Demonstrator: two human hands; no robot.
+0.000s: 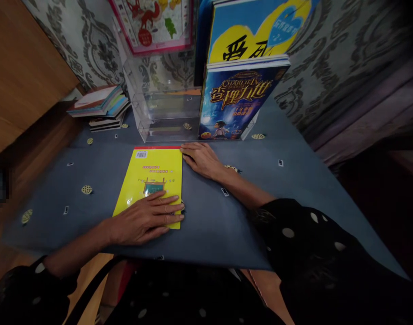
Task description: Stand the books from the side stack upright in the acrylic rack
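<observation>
A yellow booklet (162,158) with a red top edge, a barcode and a small chalkboard picture lies flat on the cloth-covered table. My left hand (142,219) rests palm down across its lower part, fingers stretched out and slightly spread. It covers some of the lower print. At the booklet's upper right corner lies my right hand (203,159), its fingertips touching the corner and edge. Its fingers are extended, and a small gap shows by the thumb.
A clear acrylic rack (138,113) stands behind the booklet. It holds a blue comic book (238,104), a yellow-and-blue book (254,34) and a pink-framed picture book (159,27). Stacked books (101,106) lie at the back left. Patterned wallpaper (91,40) is behind.
</observation>
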